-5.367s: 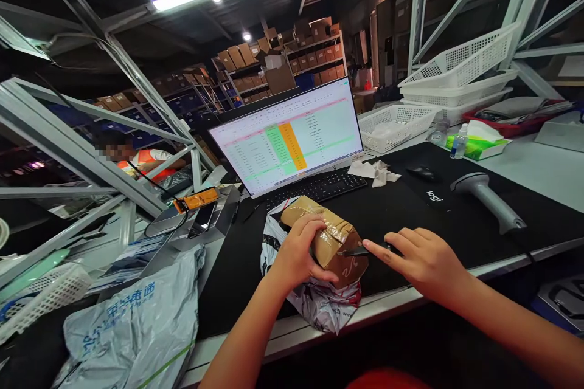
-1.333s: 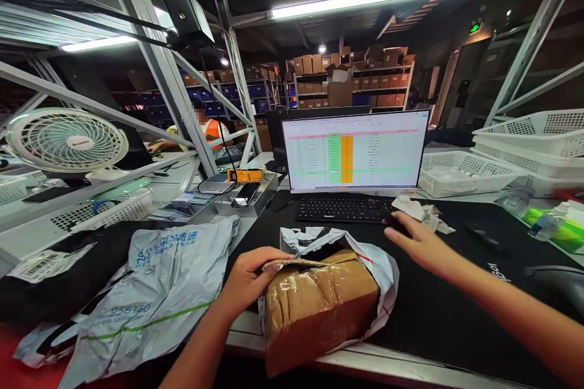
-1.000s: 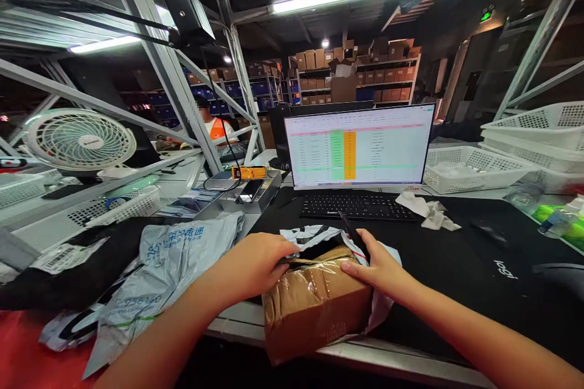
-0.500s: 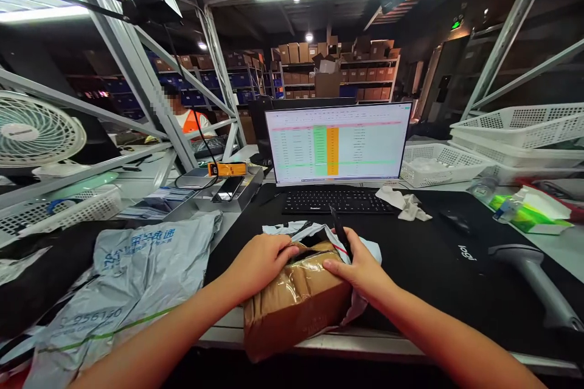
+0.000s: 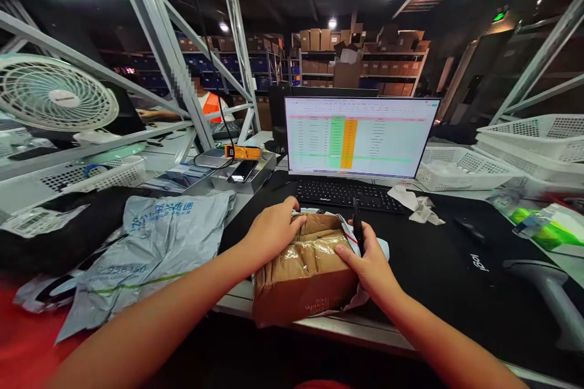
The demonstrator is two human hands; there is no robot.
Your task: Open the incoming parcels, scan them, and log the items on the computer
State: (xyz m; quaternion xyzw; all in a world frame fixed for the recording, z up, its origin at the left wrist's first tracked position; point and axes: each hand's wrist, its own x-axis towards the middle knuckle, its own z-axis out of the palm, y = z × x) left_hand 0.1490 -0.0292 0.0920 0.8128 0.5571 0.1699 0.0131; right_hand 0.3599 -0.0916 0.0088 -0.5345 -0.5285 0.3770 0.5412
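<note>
A brown cardboard box with shiny clear tape sits at the desk's front edge, tilted slightly. Its top gapes at the far side, and white-and-grey plastic wrapping shows behind it and along its right side. My left hand grips the box's upper left edge, fingers curled over the opening. On the right side, my right hand holds a slim black box cutter upright between fingers and palm, while its thumb presses on the box top. Whatever lies inside the box is hidden.
A keyboard and monitor stand behind the box. Grey mailer bags lie left. Crumpled tissue, a mouse and a handheld scanner are right. A co-worker in an orange vest sits beyond the frame.
The opening at the box's far side has become wider, with more brown cardboard inner surface showing. My left hand has shifted along the edge. The camera view has turned slightly left.
</note>
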